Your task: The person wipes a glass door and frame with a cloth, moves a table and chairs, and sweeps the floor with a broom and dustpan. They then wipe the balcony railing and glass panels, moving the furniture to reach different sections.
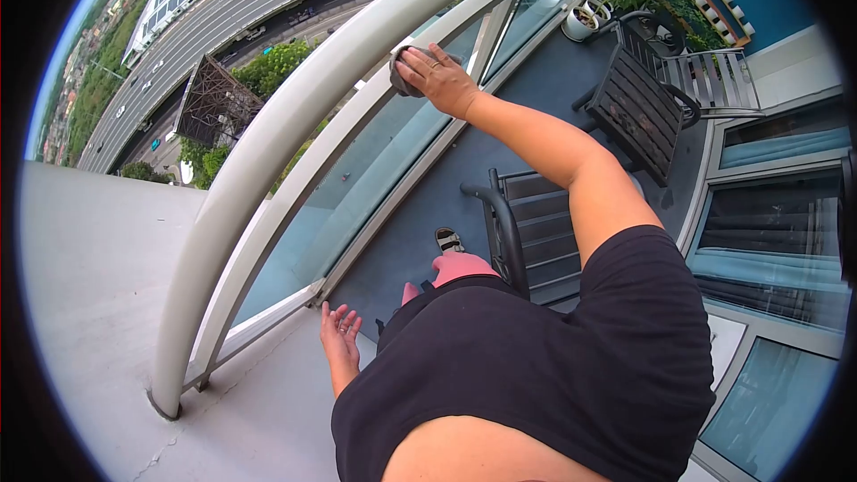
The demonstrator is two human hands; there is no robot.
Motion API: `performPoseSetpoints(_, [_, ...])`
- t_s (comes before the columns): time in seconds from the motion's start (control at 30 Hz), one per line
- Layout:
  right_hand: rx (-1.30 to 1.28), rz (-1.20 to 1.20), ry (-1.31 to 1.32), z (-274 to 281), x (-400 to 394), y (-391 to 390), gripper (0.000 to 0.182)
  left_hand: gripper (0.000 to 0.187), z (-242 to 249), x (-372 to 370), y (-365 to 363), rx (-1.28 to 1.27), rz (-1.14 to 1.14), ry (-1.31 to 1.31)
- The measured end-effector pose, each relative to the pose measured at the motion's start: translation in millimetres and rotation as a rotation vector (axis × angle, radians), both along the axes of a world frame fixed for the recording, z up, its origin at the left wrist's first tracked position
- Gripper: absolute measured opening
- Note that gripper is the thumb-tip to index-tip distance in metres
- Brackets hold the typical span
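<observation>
My right hand (437, 78) reaches out and presses a grey cloth (403, 86) against the flat white lower rail (308, 170) of the balcony railing. Much of the cloth is hidden under the palm and fingers. Just beyond runs the thick, round white handrail (245, 143), curving alongside the flat rail. Below the flat rail are glass panels (357, 174). My left hand (341, 336) hangs by my side with its fingers apart, holding nothing. It is near the foot of the glass and the white wall (259, 411).
Dark slatted chairs, one close beside me (540, 232), and a slatted table (638, 112) stand on the grey floor (393, 254). Potted plants (580, 23) sit in the far corner. Windows (772, 241) line the right. Beyond the railing, a highway (178, 58) lies far below.
</observation>
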State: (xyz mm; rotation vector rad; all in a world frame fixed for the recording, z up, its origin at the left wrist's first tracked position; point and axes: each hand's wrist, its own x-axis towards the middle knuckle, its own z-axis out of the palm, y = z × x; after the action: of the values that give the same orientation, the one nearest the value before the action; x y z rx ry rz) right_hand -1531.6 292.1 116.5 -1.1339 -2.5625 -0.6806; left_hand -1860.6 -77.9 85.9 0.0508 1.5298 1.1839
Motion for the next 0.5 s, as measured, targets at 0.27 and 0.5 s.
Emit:
performPoseSetpoints(0.27, [0.106,-0.193,-0.034,-9.8,139.1,109.9,0.044,0.053,13.5,51.6,59.9,-0.072,-0.073,0.036])
performPoseSetpoints(0.5, [0.052,-0.377,-0.019,-4.7,182.1,152.4,0.038,0.057,25.8,77.6,82.0,-0.096,-0.146,0.050])
